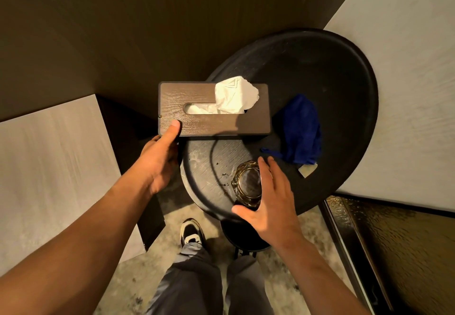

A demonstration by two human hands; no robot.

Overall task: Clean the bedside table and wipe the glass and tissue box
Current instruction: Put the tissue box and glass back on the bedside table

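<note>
Clearing step. Left hand (157, 164) clamps tissue box (214, 109) by its near-left corner, held over counter (344, 73) edge. Right hand (268, 199) spread around glass (247, 184), grip unconfirmed. Lift both clear; wipe crumbs with blue cloth (301, 130).

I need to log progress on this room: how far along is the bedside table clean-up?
Early stage. Nothing looks wiped yet: crumbs and smudges still mark the round black table, and the blue cloth lies unused on it. In hand: the left hand grips the wooden tissue box, held partly past the table's edge, while the right hand closes around the glass. Left: wiping table, glass and box.
</note>
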